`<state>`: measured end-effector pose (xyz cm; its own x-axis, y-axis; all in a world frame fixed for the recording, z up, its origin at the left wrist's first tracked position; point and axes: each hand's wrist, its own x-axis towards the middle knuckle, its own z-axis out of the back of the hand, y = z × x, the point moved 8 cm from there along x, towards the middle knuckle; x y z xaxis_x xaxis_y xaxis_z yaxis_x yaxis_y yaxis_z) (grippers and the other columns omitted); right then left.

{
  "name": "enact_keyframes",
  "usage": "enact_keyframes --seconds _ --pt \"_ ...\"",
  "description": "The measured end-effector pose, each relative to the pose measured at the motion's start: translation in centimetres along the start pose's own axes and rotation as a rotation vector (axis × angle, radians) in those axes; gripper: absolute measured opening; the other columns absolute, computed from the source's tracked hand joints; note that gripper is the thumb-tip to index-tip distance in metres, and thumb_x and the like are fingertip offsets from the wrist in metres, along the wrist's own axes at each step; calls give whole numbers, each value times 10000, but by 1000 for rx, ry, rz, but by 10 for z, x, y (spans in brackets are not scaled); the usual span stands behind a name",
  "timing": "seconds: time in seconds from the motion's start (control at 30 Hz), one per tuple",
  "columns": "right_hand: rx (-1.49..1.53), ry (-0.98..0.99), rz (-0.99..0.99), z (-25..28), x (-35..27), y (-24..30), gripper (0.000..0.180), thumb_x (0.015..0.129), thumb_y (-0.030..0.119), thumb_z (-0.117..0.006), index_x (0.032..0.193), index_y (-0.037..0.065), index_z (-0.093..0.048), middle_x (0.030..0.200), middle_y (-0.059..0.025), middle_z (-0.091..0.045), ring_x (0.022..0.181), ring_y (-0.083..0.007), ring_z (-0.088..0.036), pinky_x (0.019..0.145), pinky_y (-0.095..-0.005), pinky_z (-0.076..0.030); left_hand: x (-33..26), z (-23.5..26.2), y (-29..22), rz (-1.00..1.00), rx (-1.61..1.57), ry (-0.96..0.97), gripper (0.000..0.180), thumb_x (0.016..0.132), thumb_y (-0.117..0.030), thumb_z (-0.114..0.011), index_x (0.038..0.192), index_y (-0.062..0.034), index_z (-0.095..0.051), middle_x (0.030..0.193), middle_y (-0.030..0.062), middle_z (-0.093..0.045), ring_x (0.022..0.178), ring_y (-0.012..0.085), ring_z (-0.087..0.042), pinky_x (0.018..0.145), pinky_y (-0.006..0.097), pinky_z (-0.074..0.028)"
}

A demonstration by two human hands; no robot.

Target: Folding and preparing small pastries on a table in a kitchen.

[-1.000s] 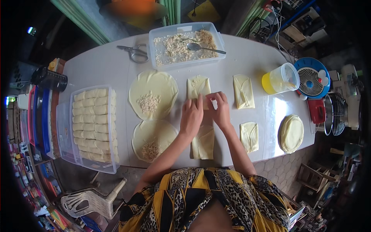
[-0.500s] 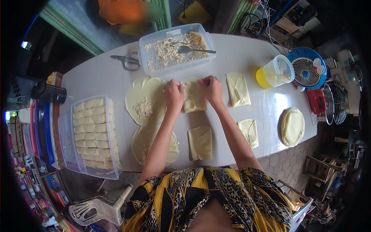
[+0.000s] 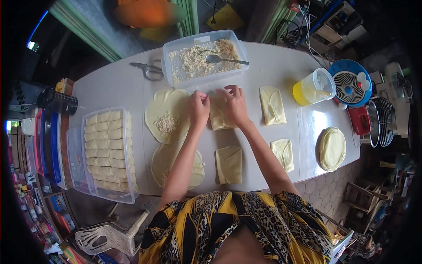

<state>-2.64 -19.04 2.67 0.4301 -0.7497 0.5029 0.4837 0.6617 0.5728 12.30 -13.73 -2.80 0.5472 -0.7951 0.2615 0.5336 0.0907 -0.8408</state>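
At the left of the frame a clear rectangular plastic tray (image 3: 74,149) holds neat rows of pale, smooth rolled wrappers (image 3: 109,149); above and right of it a pair of metal scissors (image 3: 148,70) lies on the glossy white table (image 3: 110,88). Next come two thin round dough sheets, the upper round wrapper (image 3: 165,108) carrying a crumbly heap of filling (image 3: 167,124), the lower round wrapper (image 3: 173,163) partly hidden under the forearm. At upper centre a clear box (image 3: 204,57) holds coarse, flaky filling and a metal spoon (image 3: 224,59). Just below it the left hand (image 3: 198,109) and right hand (image 3: 235,105) sit close together, fingertips pinching and pressing the top edges of a soft folded wrapper (image 3: 218,119), which lies in the middle of the frame. Below that rests a squarish folded packet (image 3: 229,165). Further right lie two more folded packets (image 3: 272,104), a translucent jug of yellow liquid (image 3: 314,86), a blue round fan (image 3: 350,83) and a stack of round wrappers (image 3: 331,148)
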Motion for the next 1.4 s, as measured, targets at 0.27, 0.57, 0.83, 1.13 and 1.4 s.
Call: enact_keyframes --seconds 0.27,0.57,0.83,1.13,1.4 --pt "-125 116 68 -3 -10 9 211 684 14 -604 855 93 -699 1022 -92 -582 934 -282 -535 823 -402 -448 3 -3 -6 9 6 16 135 826 -93 -662 800 -6 -562 751 142 -614 718 308 -609 651 406 -465" --pt "-103 159 70 44 -54 -15 445 727 -120 -491 1091 85 -646 1031 -159 -585 997 -341 -507 862 -412 -434 -82 107 -59 38 -107 -163 145 908 -153 -602 979 -32 -640 853 119 -637 790 225 -620 657 346 -484" --pt "296 32 -64 81 -119 80 245 754 -96 -565 951 38 -625 865 -133 -577 809 -320 -531 750 -409 -426 -271 230 -22 88 469 -141 141 846 -68 -621 983 -39 -635 935 131 -624 902 326 -596 781 388 -469" --pt "302 290 128 21 -220 166 122 794 -7 -624 914 13 -619 885 -161 -582 860 -359 -556 772 -434 -457 -286 226 -28 -57 428 -96 156 818 -57 -647 972 -38 -625 1002 120 -564 964 318 -549 832 418 -439" --pt "26 294 58 -9 -195 144 161 814 -9 -535 965 -24 -587 934 -177 -550 900 -362 -528 822 -439 -454 -279 219 -13 -155 423 88 97 867 -112 -607 957 -78 -596 977 78 -561 971 276 -545 827 407 -417"
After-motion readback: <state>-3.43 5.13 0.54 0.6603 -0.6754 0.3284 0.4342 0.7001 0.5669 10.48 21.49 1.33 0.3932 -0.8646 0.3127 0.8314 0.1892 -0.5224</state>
